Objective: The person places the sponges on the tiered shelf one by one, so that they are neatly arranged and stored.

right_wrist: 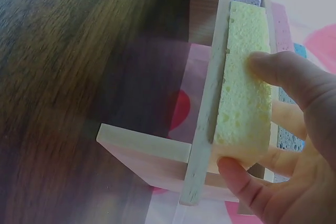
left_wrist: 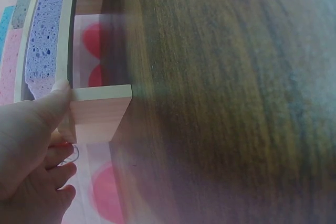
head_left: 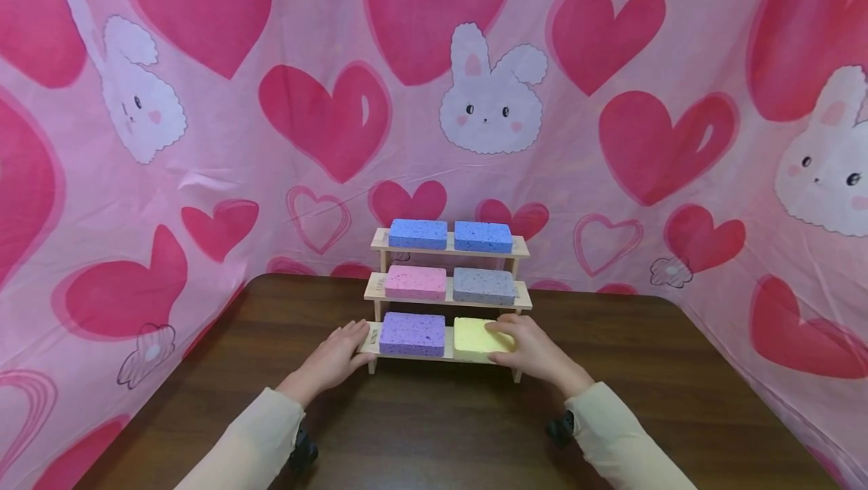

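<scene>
A small three-tier wooden shelf (head_left: 447, 291) stands on the table with sponges on every tier. My left hand (head_left: 335, 358) grips the left end of its bottom tier; in the left wrist view the thumb (left_wrist: 56, 95) lies against the front edge. Right of it on that tier sits a purple sponge (head_left: 411, 335). My right hand (head_left: 536, 347) holds the yellow sponge (head_left: 468, 338) at the tier's right end. In the right wrist view, fingertips touch the yellow sponge's (right_wrist: 244, 93) broad front side and its near end. It appears to rest on the tier.
A pink sponge (head_left: 415, 282) and a grey sponge (head_left: 484, 286) lie on the middle tier. Two blue sponges, a left one (head_left: 417, 234) and a right one (head_left: 483, 237), lie on the top tier. A pink heart-patterned cloth (head_left: 407, 166) hangs behind the brown wooden table (head_left: 434, 437).
</scene>
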Demonstrator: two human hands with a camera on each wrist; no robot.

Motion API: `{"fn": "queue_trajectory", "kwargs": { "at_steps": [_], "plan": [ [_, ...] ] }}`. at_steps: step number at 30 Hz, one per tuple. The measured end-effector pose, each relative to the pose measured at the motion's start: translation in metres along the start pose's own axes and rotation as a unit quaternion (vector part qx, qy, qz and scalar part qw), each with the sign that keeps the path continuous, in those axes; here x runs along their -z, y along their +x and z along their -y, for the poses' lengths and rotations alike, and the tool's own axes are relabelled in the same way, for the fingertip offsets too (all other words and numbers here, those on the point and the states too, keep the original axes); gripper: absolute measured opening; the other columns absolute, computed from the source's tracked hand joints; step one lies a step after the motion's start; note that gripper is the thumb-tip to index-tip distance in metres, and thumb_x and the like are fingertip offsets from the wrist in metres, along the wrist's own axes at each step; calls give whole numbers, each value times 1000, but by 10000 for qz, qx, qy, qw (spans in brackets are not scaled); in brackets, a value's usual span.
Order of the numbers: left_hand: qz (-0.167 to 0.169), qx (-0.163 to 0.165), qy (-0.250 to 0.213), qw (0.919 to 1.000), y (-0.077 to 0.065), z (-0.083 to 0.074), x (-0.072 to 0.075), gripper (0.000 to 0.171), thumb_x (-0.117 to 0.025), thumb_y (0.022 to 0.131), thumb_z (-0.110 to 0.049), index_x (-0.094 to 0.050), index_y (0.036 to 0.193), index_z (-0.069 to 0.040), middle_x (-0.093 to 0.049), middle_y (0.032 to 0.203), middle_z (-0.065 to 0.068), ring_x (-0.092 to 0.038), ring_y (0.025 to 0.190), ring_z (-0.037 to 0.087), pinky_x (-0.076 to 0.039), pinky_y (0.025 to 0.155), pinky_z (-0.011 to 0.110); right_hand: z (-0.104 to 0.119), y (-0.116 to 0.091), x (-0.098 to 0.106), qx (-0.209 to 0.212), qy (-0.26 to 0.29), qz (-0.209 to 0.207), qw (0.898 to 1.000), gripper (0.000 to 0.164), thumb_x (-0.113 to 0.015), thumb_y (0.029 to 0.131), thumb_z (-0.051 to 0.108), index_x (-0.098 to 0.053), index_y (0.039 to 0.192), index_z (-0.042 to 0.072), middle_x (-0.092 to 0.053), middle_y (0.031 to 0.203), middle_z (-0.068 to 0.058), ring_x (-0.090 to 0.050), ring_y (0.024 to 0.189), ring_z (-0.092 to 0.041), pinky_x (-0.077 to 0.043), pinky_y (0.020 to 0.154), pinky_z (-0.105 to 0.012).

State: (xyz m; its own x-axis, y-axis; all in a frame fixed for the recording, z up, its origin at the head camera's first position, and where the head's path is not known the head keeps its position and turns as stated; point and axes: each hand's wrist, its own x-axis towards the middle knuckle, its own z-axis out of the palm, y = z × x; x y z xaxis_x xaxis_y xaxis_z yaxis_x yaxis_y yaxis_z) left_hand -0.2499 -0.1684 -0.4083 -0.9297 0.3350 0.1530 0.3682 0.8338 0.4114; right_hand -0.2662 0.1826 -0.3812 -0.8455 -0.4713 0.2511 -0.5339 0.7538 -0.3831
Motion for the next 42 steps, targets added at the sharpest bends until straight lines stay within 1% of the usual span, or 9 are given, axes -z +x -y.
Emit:
{"fn": "queue_trajectory", "kwargs": {
  "at_steps": [6, 11, 19, 23, 30, 42],
  "plan": [
    [-4, -13, 39, 10000, -1, 0, 0, 60, -65, 87, -25, -42, 134, 6, -38, 139, 22, -28, 131, 38, -20, 106, 48, 2, 1, -3, -60, -8, 9, 10000, 47, -74, 78, 31, -63, 118, 9, -53, 122, -17, -48, 110, -34, -37, 95, -51],
    [-1, 1, 10, 10000, -1, 1, 0, 60, -64, 87, -24, -42, 133, 6, -37, 139, 22, -27, 131, 38, -20, 107, 48, 2, 1, -6, -45, -67, -111, 9999, 48, -74, 77, 29, -63, 118, 7, -52, 125, -19, -48, 113, -36, -37, 96, -50],
    [-8, 7, -13, 10000, -2, 1, 2, 60, -65, 86, -24, -42, 133, 7, -37, 139, 23, -27, 131, 38, -19, 107, 48, 4, 0, -10, 217, -177, -270, 9992, 49, -74, 78, 26, -62, 119, 2, -52, 125, -17, -47, 115, -33, -39, 95, -47],
    [-4, 23, -13, 10000, -2, 0, 2, 60, -65, 86, -23, -42, 133, 7, -38, 139, 23, -27, 131, 38, -20, 107, 48, 3, 0, -11, 383, -222, -324, 9985, 48, -74, 79, 25, -62, 117, -1, -53, 123, -17, -49, 113, -33, -40, 94, -47],
    [-9, -6, -23, 10000, -1, -1, 1, 60, -65, 86, -24, -43, 133, 7, -38, 139, 23, -28, 130, 39, -20, 106, 49, 1, 0, -10, 261, -157, -214, 9993, 48, -73, 79, 27, -61, 119, 2, -53, 124, -15, -49, 114, -31, -39, 95, -47],
    [12, 27, -56, 10000, -1, 0, 2, 60, -65, 86, -24, -42, 133, 6, -38, 139, 22, -27, 131, 39, -19, 106, 49, -1, -1, -9, 320, -266, -159, 9990, 50, -71, 81, 31, -60, 122, 4, -51, 127, -15, -48, 116, -31, -40, 94, -46]
  ]
}}
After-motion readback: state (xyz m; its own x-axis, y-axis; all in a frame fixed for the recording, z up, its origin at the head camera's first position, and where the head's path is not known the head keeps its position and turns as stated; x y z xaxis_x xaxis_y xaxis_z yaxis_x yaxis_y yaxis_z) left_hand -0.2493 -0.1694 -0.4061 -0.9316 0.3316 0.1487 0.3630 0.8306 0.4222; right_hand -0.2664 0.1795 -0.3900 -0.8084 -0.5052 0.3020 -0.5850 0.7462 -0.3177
